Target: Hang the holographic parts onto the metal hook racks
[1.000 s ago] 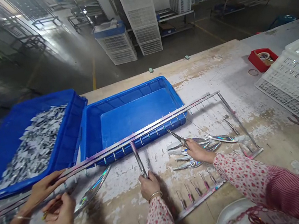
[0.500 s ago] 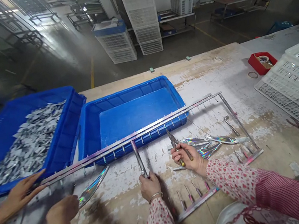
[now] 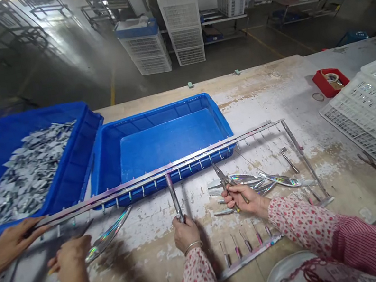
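Co-worker's hands: at the far left, one hand point(image 3: 19, 241) rests on the hooked frame point(image 3: 177, 165), while the nearer hand point(image 3: 72, 256) is closed round a yellow-handled tool point(image 3: 52, 265).
Blue bin: the bin point(image 3: 77, 166) holds a heap of pale pieces point(image 3: 34, 171), behind the frame's left part.
Lone shiny strip: it point(image 3: 108, 236) lies slantwise, one end by the co-worker's nearer hand, the other up near the rail.
Blue tray: the shallow tray point(image 3: 169, 137) sits just right of the bin, its near edge beneath the rail.
Frame: it lies along the bench point(image 3: 259, 95), its long axis crossing from near left to far right; small hooks point(image 3: 190, 167) line the rail.
Left hand: it point(image 3: 186, 233) is clenched round the near end of the post point(image 3: 174, 194), which points from the rail back toward the person.
Right hand: it point(image 3: 242, 197) grasps the pliers point(image 3: 220, 174) by their handles; the nose points away and slightly left, close under the rail. Whether it touches a hook, I cannot tell.
Step in hand: apparently working the hooks with pliers while the left hand steadies the frame; the next move seems to call for lining the tips up with one hook.
Strips: several point(image 3: 281, 178) lie fanned beside and beyond the right hand.
Far right: a socket wrench point(image 3: 289, 161) lies inside the frame's end; a white crate point(image 3: 365, 101) stands beyond.
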`<state>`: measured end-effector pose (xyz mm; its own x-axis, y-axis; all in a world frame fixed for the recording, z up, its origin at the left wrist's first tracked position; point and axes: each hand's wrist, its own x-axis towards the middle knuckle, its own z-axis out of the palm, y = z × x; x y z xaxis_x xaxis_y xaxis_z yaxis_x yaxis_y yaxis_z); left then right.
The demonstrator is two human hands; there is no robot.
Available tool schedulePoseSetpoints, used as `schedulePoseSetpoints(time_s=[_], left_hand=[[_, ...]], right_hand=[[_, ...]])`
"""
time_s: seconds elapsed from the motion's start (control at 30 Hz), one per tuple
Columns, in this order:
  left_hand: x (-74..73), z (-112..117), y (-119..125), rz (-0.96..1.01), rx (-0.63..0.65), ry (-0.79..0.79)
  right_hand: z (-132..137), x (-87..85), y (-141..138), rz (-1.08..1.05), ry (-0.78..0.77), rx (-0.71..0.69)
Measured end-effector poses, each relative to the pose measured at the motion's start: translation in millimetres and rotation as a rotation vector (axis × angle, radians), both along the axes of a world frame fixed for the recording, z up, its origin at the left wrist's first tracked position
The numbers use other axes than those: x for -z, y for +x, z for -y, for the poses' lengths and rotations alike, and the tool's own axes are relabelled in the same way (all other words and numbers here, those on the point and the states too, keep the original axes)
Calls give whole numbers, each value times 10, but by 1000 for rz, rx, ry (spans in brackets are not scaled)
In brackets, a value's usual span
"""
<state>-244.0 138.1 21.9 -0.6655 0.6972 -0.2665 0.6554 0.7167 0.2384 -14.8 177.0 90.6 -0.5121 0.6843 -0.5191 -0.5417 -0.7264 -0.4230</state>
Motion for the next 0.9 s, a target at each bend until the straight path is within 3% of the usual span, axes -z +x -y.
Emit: schedulePoseSetpoints(time_s=[0.07,0.17,0.23,0.33,0.4,0.6,0.73,0.9], left_hand=[[-24,-5,15,-5,-7,-3],[-87,-7,22,-1,-3,-16],[-120,-5,21,-2,6,-22],[-116,-2,14,-15,8,-23],[-85,-1,7,-18,7,-16],[-14,10,-5,-10,13,16],[3,20,-6,3,13,33],[16,24,-9,19,17,16]], right_hand=[[202,-129,-20,-273,-45,-77],[485,-257,-64,-375,64,-412],[550,-244,-93,-203,167,-464],[413,-107,-88,216,160,-272],[245,-8,-55,441,168,-231],[-107,141,-129,994,550,-387],[-233,232,-310,1145,709,-432],[-250,270,-513,1181,712,-421]])
